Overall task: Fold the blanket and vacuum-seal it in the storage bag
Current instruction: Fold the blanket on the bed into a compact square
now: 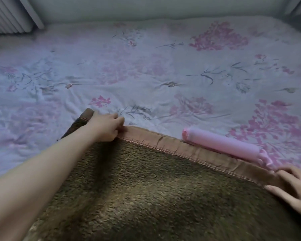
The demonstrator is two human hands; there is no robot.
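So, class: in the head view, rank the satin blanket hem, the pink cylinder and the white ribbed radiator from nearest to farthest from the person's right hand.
From the right hand:
1. Brown satin hem of the fuzzy brown blanket: under the fingers, touching.
2. Pink plastic cylinder: just beyond the hem, up-left, its ribbon end close by.
3. White ribbed radiator: far top-left corner, across the floral bedspread.

Left hand [106, 126] curled, right hand [293, 187] flat
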